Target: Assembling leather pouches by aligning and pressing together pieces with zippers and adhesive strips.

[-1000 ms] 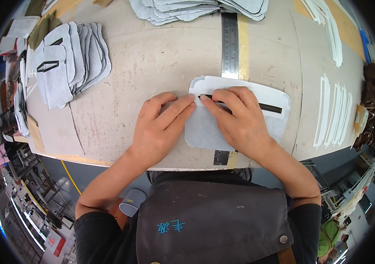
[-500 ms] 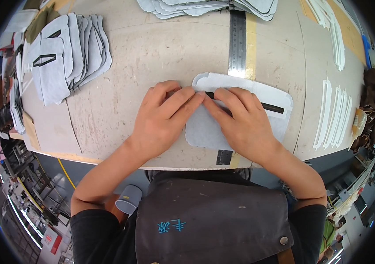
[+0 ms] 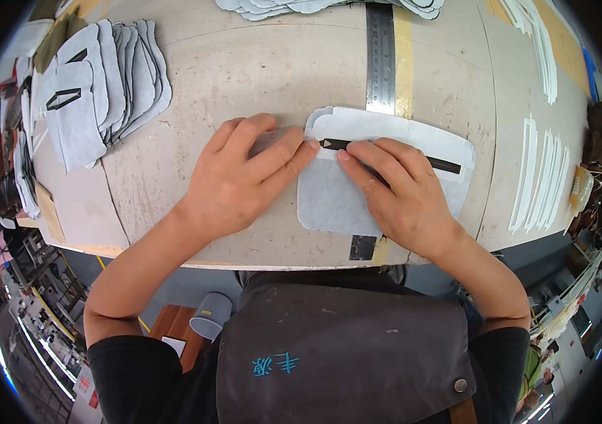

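Observation:
A pale grey fabric panel (image 3: 336, 201) with rounded corners lies on the table in front of me. Across its upper part runs a long narrow dark slot (image 3: 442, 164), edged by a white strip. My left hand (image 3: 241, 173) has thumb and forefinger pinched together at the panel's left edge, by the slot's end. A small triangular flap (image 3: 326, 143) shows there between the two hands. My right hand (image 3: 407, 194) rests on the panel, its thumb and bent forefinger close together at the slot. Its palm and fingers hide the slot's middle.
A fanned stack of similar grey panels (image 3: 127, 78) lies at the left, another pile (image 3: 287, 6) at the far edge. A steel ruler (image 3: 381, 63) runs beside yellow tape (image 3: 402, 63) toward the panel. Thin white strips (image 3: 545, 184) lie at the right. Below the table stands a grey bin (image 3: 210, 314).
The fingertips, which met at the slot's left end, have drawn apart. My left hand has shifted left, and the small triangular flap has come into sight. My right hand stays on the panel.

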